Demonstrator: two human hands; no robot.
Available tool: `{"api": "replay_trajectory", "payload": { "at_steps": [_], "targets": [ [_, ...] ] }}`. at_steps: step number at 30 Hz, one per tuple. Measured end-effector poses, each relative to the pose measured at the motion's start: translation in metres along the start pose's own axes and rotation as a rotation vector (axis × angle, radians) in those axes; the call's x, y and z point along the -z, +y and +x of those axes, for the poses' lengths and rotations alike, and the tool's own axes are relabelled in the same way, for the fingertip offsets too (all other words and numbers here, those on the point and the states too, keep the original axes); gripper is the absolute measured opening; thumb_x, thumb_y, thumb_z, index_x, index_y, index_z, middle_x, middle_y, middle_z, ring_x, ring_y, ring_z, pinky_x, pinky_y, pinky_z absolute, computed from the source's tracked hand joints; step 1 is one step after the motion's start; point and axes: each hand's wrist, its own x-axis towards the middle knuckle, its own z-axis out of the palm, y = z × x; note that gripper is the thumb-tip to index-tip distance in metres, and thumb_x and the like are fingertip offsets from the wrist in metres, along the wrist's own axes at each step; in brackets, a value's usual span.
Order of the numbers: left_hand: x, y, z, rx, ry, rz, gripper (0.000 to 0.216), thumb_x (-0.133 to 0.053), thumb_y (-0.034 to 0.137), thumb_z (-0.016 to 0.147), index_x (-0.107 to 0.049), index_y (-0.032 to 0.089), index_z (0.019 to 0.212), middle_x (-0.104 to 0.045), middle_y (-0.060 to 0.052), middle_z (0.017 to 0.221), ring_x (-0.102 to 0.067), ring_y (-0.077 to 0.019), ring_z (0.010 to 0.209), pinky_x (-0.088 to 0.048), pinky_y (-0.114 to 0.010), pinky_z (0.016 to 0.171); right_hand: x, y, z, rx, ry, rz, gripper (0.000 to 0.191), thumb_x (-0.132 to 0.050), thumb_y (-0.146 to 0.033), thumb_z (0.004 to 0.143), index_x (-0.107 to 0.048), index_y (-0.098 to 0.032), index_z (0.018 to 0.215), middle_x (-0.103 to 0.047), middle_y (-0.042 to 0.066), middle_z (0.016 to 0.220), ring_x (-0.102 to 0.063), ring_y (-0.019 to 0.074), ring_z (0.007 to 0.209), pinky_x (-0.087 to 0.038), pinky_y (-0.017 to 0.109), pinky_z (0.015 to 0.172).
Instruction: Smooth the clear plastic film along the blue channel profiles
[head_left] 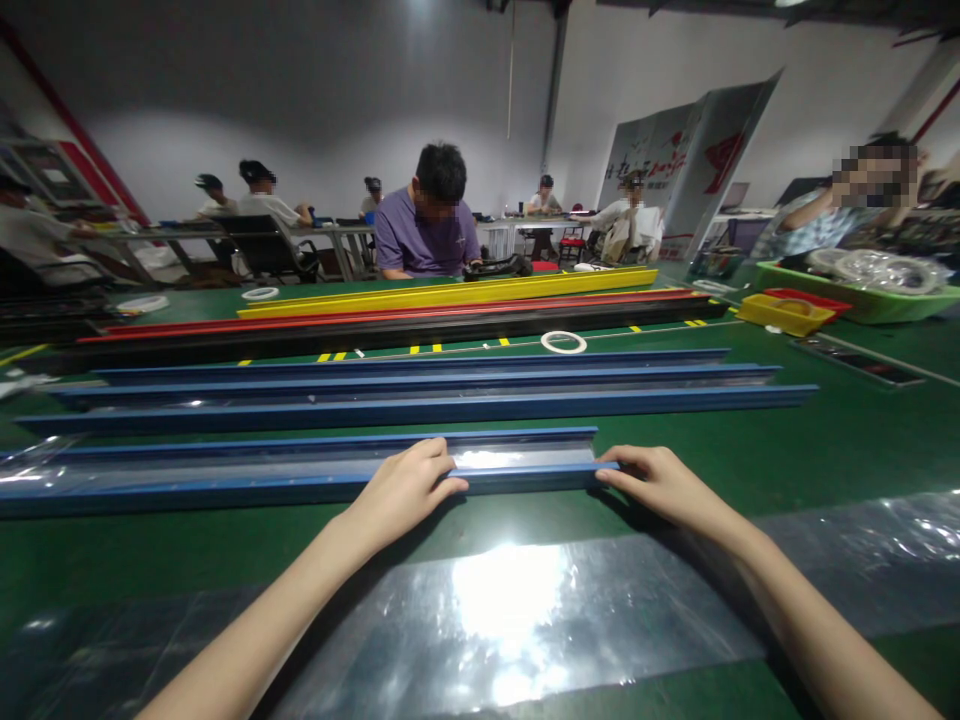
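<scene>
A long blue channel profile (225, 490) lies across the green table in front of me, with clear plastic film showing inside its trough. My left hand (409, 480) grips the near wall of the profile right of its middle, thumb outside and fingers over the edge. At the profile's right end, my right hand (645, 472) pinches the corner between thumb and fingers. Closer to me, a wide strip of clear plastic film (360, 630) lies flat under my forearms, shining with reflected light.
Beyond lie more blue profiles (420, 408), then a black and red profile (360, 325) and a yellow one (450, 290). A white tape ring (564, 343) rests between. At right are a phone (859, 362), a yellow tray (784, 315) and a green bin (862, 295). A person (427, 225) sits opposite.
</scene>
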Motion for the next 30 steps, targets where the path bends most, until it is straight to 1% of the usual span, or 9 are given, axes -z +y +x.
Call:
{"api": "replay_trajectory", "payload": {
  "at_steps": [6, 8, 10, 12, 14, 16, 19, 22, 30],
  "targets": [
    [-0.001, -0.001, 0.0, -0.01, 0.008, 0.003, 0.028, -0.039, 0.039, 0.084, -0.057, 0.018, 0.08, -0.052, -0.002, 0.085, -0.051, -0.0145, 0.084, -0.041, -0.024, 0.07, 0.003, -0.001, -0.001, 0.001, 0.0, 0.031, 0.036, -0.047, -0.048, 0.075, -0.063, -0.018, 0.083, -0.065, 0.003, 0.082, -0.057, 0.0183, 0.078, -0.04, 0.026, 0.069],
    [-0.002, -0.001, 0.0, -0.017, 0.02, 0.006, 0.027, -0.038, 0.039, 0.084, -0.056, 0.018, 0.081, -0.052, -0.002, 0.086, -0.051, -0.0147, 0.084, -0.041, -0.024, 0.071, 0.003, 0.0, -0.001, 0.001, 0.027, 0.08, 0.035, -0.046, -0.049, 0.075, -0.062, -0.018, 0.083, -0.065, 0.003, 0.084, -0.056, 0.0182, 0.08, -0.04, 0.026, 0.071],
    [-0.002, -0.001, -0.001, -0.025, 0.031, 0.012, 0.028, -0.038, 0.039, 0.084, -0.056, 0.018, 0.081, -0.052, -0.002, 0.086, -0.051, -0.0149, 0.085, -0.041, -0.024, 0.071, 0.001, 0.003, 0.0, -0.008, 0.091, 0.115, 0.035, -0.044, -0.05, 0.076, -0.062, -0.019, 0.08, -0.064, 0.003, 0.084, -0.056, 0.0179, 0.08, -0.04, 0.025, 0.071],
    [-0.002, 0.0, -0.001, -0.032, 0.039, 0.02, 0.027, -0.037, 0.039, 0.084, -0.055, 0.018, 0.081, -0.052, -0.002, 0.087, -0.051, -0.0151, 0.085, -0.041, -0.025, 0.071, -0.003, 0.007, 0.003, -0.048, 0.192, 0.142, 0.036, -0.043, -0.051, 0.076, -0.06, -0.019, 0.076, -0.063, 0.003, 0.077, -0.056, 0.0161, 0.072, -0.041, 0.025, 0.066],
    [-0.002, 0.001, 0.0, -0.036, 0.044, 0.033, 0.027, -0.037, 0.038, 0.084, -0.054, 0.018, 0.082, -0.052, -0.003, 0.088, -0.051, -0.0154, 0.085, -0.042, -0.025, 0.071, -0.008, 0.012, 0.007, -0.11, 0.297, 0.188, 0.036, -0.045, -0.052, 0.074, -0.057, -0.018, 0.074, -0.059, 0.001, 0.065, -0.053, 0.013, 0.058, -0.041, 0.025, 0.058],
    [-0.003, 0.002, 0.0, -0.037, 0.048, 0.059, 0.026, -0.036, 0.037, 0.084, -0.054, 0.018, 0.084, -0.053, -0.003, 0.088, -0.051, -0.0158, 0.086, -0.042, -0.025, 0.071, -0.012, 0.017, 0.012, -0.161, 0.349, 0.254, 0.035, -0.049, -0.052, 0.07, -0.055, -0.018, 0.073, -0.054, -0.001, 0.058, -0.047, 0.0104, 0.049, -0.038, 0.024, 0.05],
    [-0.006, 0.004, 0.001, -0.041, 0.056, 0.107, 0.027, -0.034, 0.036, 0.084, -0.054, 0.018, 0.085, -0.054, -0.004, 0.089, -0.051, -0.0166, 0.086, -0.042, -0.027, 0.072, -0.015, 0.023, 0.019, -0.197, 0.315, 0.321, 0.033, -0.052, -0.049, 0.068, -0.056, -0.017, 0.072, -0.051, -0.002, 0.056, -0.043, 0.0086, 0.046, -0.034, 0.022, 0.044],
    [-0.008, 0.005, 0.001, -0.053, 0.075, 0.134, 0.028, -0.034, 0.036, 0.084, -0.054, 0.017, 0.086, -0.055, -0.005, 0.093, -0.051, -0.0174, 0.087, -0.042, -0.028, 0.073, -0.015, 0.024, 0.023, -0.202, 0.26, 0.327, 0.03, -0.052, -0.046, 0.068, -0.057, -0.016, 0.069, -0.053, -0.001, 0.058, -0.041, 0.0072, 0.045, -0.031, 0.021, 0.042],
    [-0.009, 0.005, 0.0, -0.086, 0.102, 0.101, 0.025, -0.035, 0.033, 0.084, -0.053, 0.02, 0.096, -0.058, -0.003, 0.098, -0.051, -0.0168, 0.091, -0.042, -0.027, 0.074, -0.018, 0.026, 0.027, -0.207, 0.253, 0.374, 0.028, -0.053, -0.043, 0.066, -0.058, -0.016, 0.07, -0.055, 0.0, 0.061, -0.039, 0.0063, 0.044, -0.029, 0.02, 0.04]
  ]
}}
